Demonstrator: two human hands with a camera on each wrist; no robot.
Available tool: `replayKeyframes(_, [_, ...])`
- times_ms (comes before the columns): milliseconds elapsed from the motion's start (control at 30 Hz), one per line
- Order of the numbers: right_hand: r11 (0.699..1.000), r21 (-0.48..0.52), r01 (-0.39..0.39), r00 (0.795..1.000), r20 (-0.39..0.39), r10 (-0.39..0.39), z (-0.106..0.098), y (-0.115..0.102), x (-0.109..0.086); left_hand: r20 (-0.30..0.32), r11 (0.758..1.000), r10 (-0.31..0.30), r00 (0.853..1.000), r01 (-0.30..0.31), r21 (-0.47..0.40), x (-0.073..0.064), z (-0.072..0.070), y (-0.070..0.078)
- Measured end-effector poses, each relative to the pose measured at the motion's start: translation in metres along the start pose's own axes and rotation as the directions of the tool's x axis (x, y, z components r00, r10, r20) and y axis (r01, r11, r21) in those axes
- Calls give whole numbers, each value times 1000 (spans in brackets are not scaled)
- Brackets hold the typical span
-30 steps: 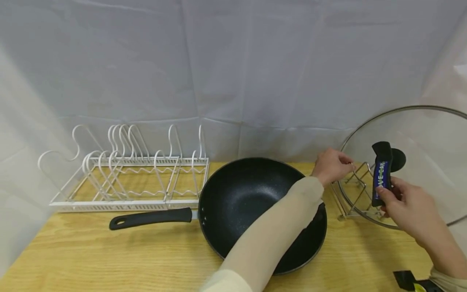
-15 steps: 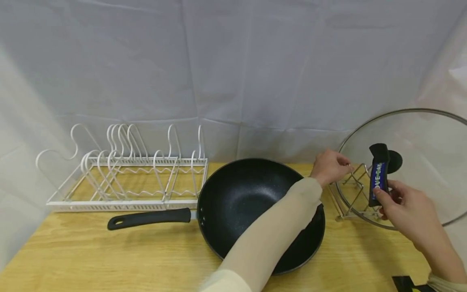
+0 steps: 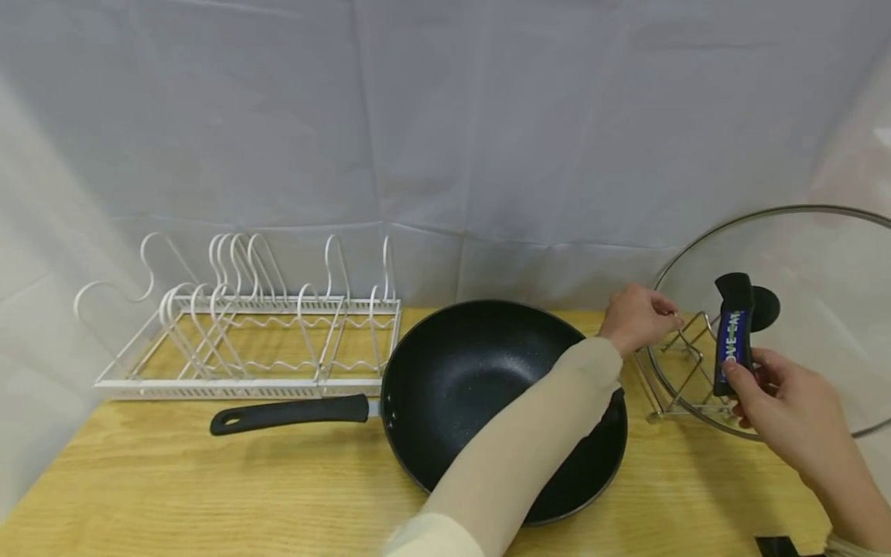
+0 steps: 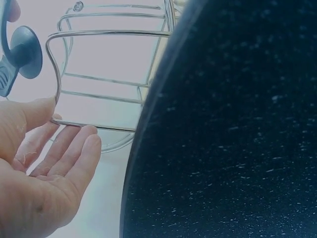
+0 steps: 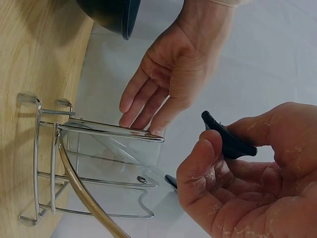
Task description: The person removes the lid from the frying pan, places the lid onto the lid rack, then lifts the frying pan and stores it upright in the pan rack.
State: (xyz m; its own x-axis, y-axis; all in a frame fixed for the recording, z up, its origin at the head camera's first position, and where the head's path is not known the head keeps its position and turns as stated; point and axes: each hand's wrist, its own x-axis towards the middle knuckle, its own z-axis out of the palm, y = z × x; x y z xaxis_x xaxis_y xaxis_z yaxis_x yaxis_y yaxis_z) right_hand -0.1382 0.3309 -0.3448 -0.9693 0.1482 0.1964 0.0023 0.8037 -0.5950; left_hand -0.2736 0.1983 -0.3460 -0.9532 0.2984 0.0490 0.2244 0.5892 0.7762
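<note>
On the right of the head view, a large glass lid [image 3: 828, 263] with a metal rim stands upright in a small silver wire rack [image 4: 109, 32]. My right hand [image 3: 797, 402] holds the lid's black handle [image 3: 734, 348], thumb over its blue lettered label. At the rack's left side, my left hand [image 3: 636, 317] pinches a corner of the top wire between thumb and fingers. My left sleeve crosses over a black wok [image 3: 480, 371] and hides part of it. In the right wrist view, the lid's rim [image 5: 81, 191] sits between the rack's wires.
The wok stands mid-table, its long black handle [image 3: 292, 415] pointing left. A white wire dish rack [image 3: 250, 388] is behind that handle on the wooden table [image 3: 209, 495]. White sheeting [image 3: 418, 116] hangs along the back. A black piece [image 3: 776, 546] shows at bottom right.
The head view has shifted slightly back and forth. Both hands keep their hold on the rack and the lid handle, with no clear movement.
</note>
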Motion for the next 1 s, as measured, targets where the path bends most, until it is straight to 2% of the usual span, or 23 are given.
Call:
replayKeyframes(200, [1000, -19, -7, 1000, -10, 6, 1, -2, 0, 11, 1000, -22, 1000, 22, -11, 1, -1, -1])
replayKeyframes(367, [1000, -24, 10, 1000, -16, -10, 2, 0, 1, 1, 999, -44, 999, 44, 27, -1, -1, 1])
replayKeyframes(600, [1000, -19, 22, 1000, -16, -22, 2, 2, 1, -11, 997, 16, 1000, -15, 73, -8, -3, 0])
replayKeyframes(833, [999, -35, 21, 1000, -17, -21, 0, 4, -1, 47, 1000, 29, 998, -30, 9, -13, -8, -8])
replayKeyframes(1000, [999, -44, 26, 999, -36, -28, -1, 4, -2, 74, 998, 36, 997, -40, 52, -14, -11, -1])
